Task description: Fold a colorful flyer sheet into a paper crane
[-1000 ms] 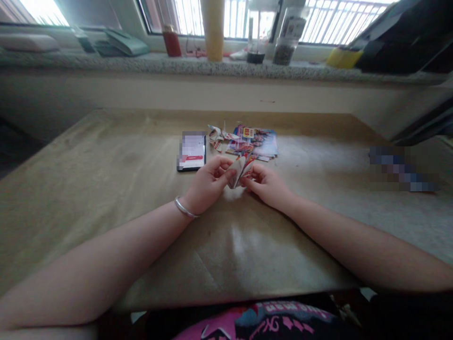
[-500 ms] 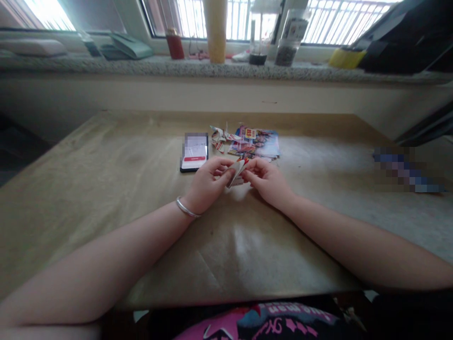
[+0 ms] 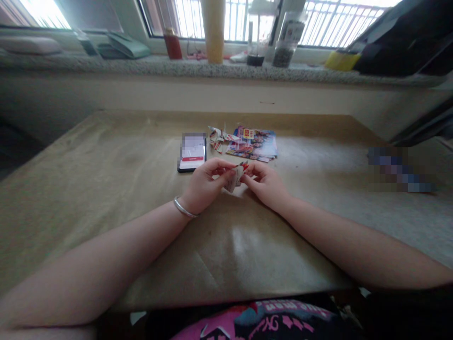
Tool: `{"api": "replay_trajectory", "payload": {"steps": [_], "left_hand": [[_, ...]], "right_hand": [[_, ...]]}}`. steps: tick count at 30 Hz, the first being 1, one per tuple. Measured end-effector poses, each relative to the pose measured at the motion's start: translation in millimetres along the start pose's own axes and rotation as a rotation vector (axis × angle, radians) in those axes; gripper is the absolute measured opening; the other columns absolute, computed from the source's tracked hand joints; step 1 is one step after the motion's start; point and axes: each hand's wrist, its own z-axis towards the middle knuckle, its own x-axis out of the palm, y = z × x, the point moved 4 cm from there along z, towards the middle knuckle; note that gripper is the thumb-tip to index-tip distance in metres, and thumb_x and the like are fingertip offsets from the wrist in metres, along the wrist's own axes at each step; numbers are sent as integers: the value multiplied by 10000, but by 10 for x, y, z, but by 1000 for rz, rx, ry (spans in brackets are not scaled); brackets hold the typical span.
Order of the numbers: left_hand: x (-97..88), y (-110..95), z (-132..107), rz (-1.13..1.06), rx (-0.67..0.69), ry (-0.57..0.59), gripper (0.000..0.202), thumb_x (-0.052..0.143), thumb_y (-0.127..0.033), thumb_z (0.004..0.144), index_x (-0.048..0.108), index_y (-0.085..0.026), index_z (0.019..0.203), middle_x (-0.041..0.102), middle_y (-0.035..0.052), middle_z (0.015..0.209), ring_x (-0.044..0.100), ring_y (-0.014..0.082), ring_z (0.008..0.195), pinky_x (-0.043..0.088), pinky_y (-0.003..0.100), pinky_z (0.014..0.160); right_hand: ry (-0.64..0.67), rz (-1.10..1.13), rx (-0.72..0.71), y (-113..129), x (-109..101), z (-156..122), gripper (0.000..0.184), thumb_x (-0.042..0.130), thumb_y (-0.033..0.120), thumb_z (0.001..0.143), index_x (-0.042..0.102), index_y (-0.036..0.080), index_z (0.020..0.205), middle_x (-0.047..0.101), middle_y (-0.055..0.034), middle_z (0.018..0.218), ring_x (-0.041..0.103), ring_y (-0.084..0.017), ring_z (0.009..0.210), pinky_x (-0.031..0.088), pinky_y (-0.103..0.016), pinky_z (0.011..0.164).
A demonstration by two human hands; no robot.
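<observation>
Both hands meet over the middle of the table (image 3: 106,189), pinching one small folded piece of printed paper (image 3: 235,178) between them. My left hand (image 3: 205,186), with a silver bangle on its wrist, grips the paper's left side with curled fingers. My right hand (image 3: 266,184) pinches its right side and top. The paper stands upright just above the tabletop. Just behind the hands lie a stack of colourful printed sheets (image 3: 255,143) and a few small folded paper pieces (image 3: 219,137).
A phone (image 3: 192,152) with a lit screen lies flat, left of the sheets. A stone windowsill (image 3: 141,66) behind the table carries a yellow cylinder (image 3: 213,28), a red jar (image 3: 172,43), glass jars and boxes. A blurred object (image 3: 399,174) lies at the table's right.
The folded paper has been pressed narrower between my fingers and sits a little lower. Both hands stayed in the same spot over the table.
</observation>
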Motion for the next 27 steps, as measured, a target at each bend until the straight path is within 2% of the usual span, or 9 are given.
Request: {"api": "replay_trajectory", "payload": {"steps": [6,11,15,23,27], "left_hand": [[11,-7,3,-34,14,1,203,680,-329,792,627,-152,875,649,24,825,639,114,723,544,229,663],[39,17,-1,-43,-25,61,241,693,-357,780,631,-155,897,651,30,837,640,123,741,545,244,679],[58,-4,-1,-55,-32,107,281,740,-346,730,625,-157,903,648,18,802,634,115,702,531,227,638],[-17,-80,-3,46,71,-15,192,719,-337,757,651,-160,792,661,24,759,618,119,692,525,248,669],[2,-47,4,-23,33,27,186,726,-321,751,647,-162,808,660,13,748,621,108,670,527,229,640]], "right_hand": [[-22,40,6,-15,-15,-1,198,615,391,802,569,201,831,614,-4,743,571,-125,672,434,-253,574],[-42,3,-46,11,-32,-14,198,614,393,802,567,201,791,592,3,726,553,-118,662,439,-247,566],[-44,-7,-46,58,-29,-24,167,612,354,791,551,200,768,570,12,725,526,-102,626,430,-235,547],[-67,18,-74,74,-34,-29,153,591,339,792,519,209,756,537,16,747,518,-101,657,432,-228,553],[-46,29,-88,99,-25,-33,108,593,298,776,525,215,790,547,8,768,540,-113,693,444,-235,559]]}}
